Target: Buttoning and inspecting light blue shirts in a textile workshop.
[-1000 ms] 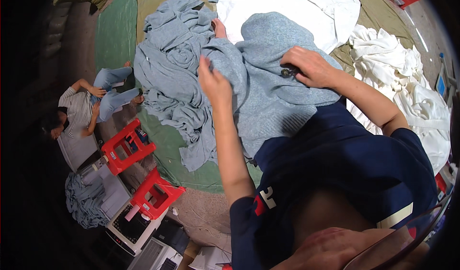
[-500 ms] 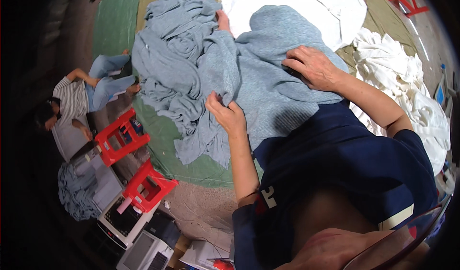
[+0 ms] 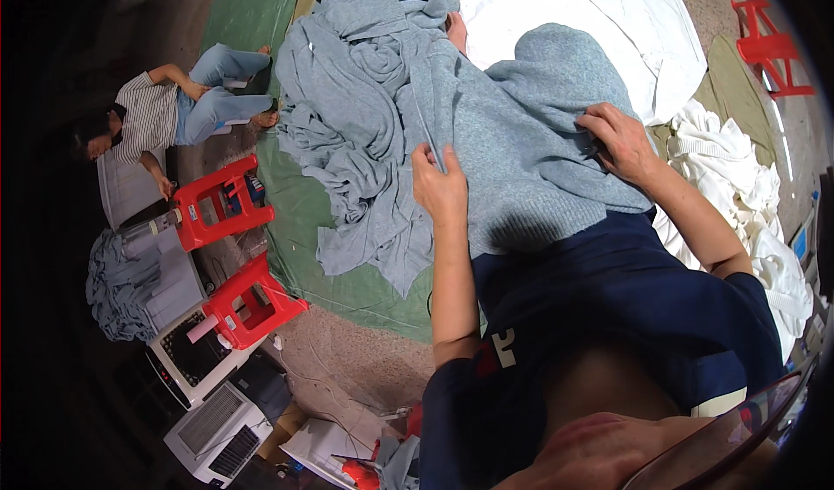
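A grey-blue knitted garment (image 3: 521, 177) with a ribbed band lies spread over my lap and a raised bulge. My left hand (image 3: 441, 184) pinches its folded left edge between thumb and fingers. On the right side of the garment rests my right hand (image 3: 624, 147), fingers curled. A small dark thing (image 3: 595, 148) shows at those fingers, mostly hidden, and I cannot make out its kind. Left of the garment, a heap of similar grey-blue knitwear (image 3: 356, 99) touches it. Bare skin (image 3: 457, 34), perhaps part of a foot, shows between heap and white cloth.
White cloth (image 3: 591, 21) lies beyond the garment, with white knitwear (image 3: 730, 160) at right. Green sheeting (image 3: 347, 303) covers the floor. Red stools (image 3: 228, 203) stand at left near a seated person (image 3: 165, 112), boxy machines (image 3: 217, 433) and another grey-blue pile (image 3: 122, 286). Another red stool (image 3: 769, 47) is far right.
The view has shifted, so most things sit further right. My left hand has gone from loosely parted fingers to a pinch on the garment's edge, which now stands up as a narrow fold.
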The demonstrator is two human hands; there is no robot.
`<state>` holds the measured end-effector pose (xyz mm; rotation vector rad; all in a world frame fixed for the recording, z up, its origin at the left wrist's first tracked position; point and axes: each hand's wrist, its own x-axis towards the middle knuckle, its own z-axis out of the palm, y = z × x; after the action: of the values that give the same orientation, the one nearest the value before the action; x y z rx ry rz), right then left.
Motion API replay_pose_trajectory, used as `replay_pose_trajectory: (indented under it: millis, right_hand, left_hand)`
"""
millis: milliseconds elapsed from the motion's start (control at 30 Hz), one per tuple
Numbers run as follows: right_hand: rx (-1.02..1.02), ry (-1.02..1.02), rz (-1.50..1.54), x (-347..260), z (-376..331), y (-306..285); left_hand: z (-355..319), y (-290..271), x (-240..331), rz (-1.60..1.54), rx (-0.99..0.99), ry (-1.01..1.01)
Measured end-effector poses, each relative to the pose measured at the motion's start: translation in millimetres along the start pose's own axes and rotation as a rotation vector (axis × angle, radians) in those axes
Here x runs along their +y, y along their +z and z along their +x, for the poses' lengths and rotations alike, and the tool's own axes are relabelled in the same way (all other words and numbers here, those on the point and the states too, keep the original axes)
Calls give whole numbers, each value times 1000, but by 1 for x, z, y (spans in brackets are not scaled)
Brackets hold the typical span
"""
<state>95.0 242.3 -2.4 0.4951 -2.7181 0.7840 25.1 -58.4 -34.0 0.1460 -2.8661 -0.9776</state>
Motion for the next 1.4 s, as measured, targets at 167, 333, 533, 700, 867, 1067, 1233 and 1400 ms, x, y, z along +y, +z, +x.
replay_pose_trajectory:
  millis: [167, 333, 533, 700, 867, 1067, 1233, 1400]
  right_hand:
    - [44, 551, 460, 2, 9, -8]
    - [-328, 503, 352, -3, 29, -37]
    - [-407, -391, 866, -68, 74, -95]
    - [-705, -270, 1089, -68, 107, -68]
    - [-630, 80, 1012, -34, 109, -47]
    - [-462, 201, 823, -11, 99, -39]
    - [-254, 269, 744, 0, 92, -37]
    - [-239, 331, 700, 9, 85, -33]
  left_hand:
    - [7, -3, -32, -1012, -32, -473]
    - [8, -34, 3, -824, 195, -214]
    - [-29, -114, 112, -693, -449, 207]
    - [-16, -139, 137, -518, -693, 245]
    - [15, -118, 72, -642, -737, -66]
    - [22, -104, 36, -697, -670, -182]
    - [26, -99, 15, -709, -643, -214]
    - [26, -102, 11, -762, -625, -269]
